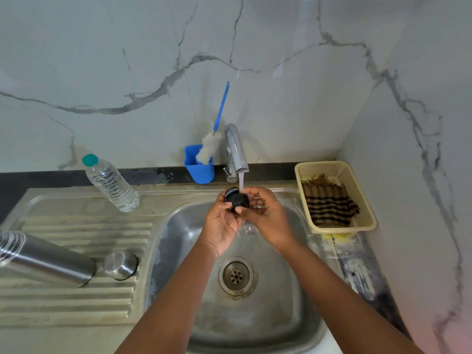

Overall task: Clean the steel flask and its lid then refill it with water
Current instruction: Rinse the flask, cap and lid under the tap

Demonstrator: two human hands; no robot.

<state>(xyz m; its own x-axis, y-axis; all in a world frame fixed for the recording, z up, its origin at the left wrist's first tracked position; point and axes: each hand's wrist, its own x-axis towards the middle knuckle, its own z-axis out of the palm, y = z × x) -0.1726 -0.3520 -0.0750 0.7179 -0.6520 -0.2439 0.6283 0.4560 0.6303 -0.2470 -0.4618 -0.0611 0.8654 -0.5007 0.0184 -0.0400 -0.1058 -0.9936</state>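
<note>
- Now both hands, left point(221, 221) and right point(265, 215), grip the black lid point(237, 199) under the tap point(236, 149) stream, above the sink point(178, 226).
- Steel flask point(46, 259) lies on the drainboard, left.

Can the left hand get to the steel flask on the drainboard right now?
Probably not without letting go: both hands, left hand and right hand, grip the black inner lid under the tap. The steel flask itself lies unobstructed on the drainboard beside the steel cap.
</note>
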